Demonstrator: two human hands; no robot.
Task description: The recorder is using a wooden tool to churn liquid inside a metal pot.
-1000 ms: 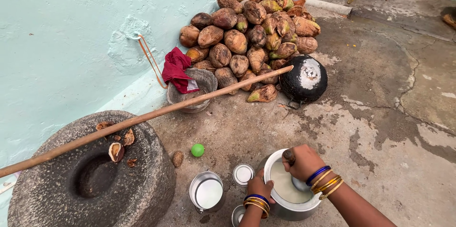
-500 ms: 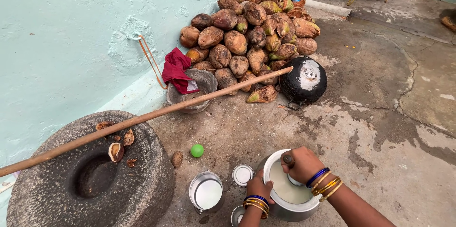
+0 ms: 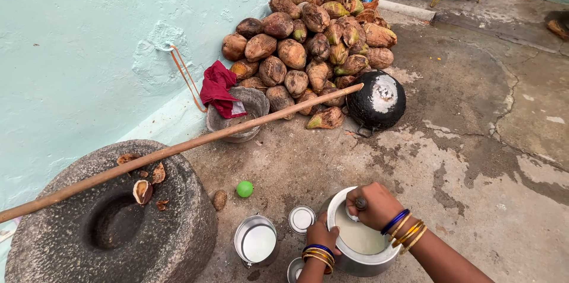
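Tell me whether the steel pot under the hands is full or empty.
Partly full. The pot holds pale whitish liquid below the rim; the right hand grips a handle dipping into it, and the left hand steadies the rim.

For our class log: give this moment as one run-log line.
left hand: steadies pot rim | right hand: grips ladle in white liquid | nearby: small pot, green ball

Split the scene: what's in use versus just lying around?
In use:
right hand gripping a ladle handle
left hand steadying the steel pot of white liquid

Lying about:
coconut pile
grinding stone
wooden pole
green ball
blackened pot
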